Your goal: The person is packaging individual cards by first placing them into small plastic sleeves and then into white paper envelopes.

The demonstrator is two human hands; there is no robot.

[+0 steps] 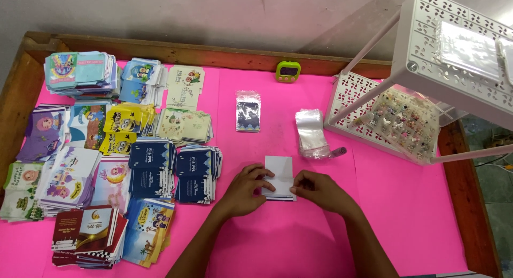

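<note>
White folded card point(280, 174) pinched by both hands point(283, 190), navy card stacks point(197, 174) just left, clear sleeves point(311, 132) beyond.

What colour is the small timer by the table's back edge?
Green, with a dark screen: the timer sits on the pink table cover, clearest in the head view.

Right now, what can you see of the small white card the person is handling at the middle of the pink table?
The white card is a small, flat rectangle that looks like paper or thin cardstock, with its plain side up. It lies flat on the pink table; a dark printed strip shows along its lower edge. The left hand presses its left edge with its fingers, and the right hand pinches its lower right corner. Whether it is one piece or folded cannot be told.
</note>
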